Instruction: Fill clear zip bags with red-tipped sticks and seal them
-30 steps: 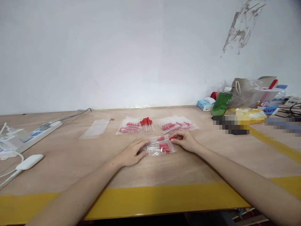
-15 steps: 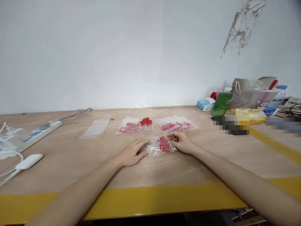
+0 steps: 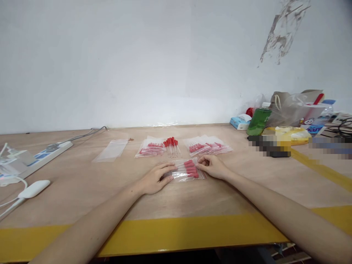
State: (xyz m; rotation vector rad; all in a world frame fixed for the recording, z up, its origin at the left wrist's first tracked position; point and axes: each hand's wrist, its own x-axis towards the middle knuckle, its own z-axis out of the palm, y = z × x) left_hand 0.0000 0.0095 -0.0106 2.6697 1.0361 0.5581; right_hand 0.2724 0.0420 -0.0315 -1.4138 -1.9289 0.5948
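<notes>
A clear zip-lock bag [image 3: 180, 176] lies on the table between my hands, holding several droppers with red rubber bulbs [image 3: 190, 168] side by side, bulbs to the right. My left hand [image 3: 155, 178] holds the bag's left end, thumb below and fingers above. My right hand [image 3: 212, 165] pinches its right end, near the mouth, with thumb and fingertips. Just beyond stand out several loose red-bulbed droppers [image 3: 171, 145]. To their left is a pile of filled bags [image 3: 150, 149], and to their right a fanned row of filled bags [image 3: 207, 146].
Flat clear bags [image 3: 111, 150] lie at left. A white power strip [image 3: 46, 157] with plugs and a white cable adapter [image 3: 34, 189] sit at far left. At right are a tissue pack [image 3: 239, 123], a green bottle [image 3: 259, 120] and a yellow packet [image 3: 293, 135].
The droppers' bulbs inside the bag have spread into a more even row, and the bag looks flatter. My right fingers have shifted slightly at its right end; my left hand has barely moved.
</notes>
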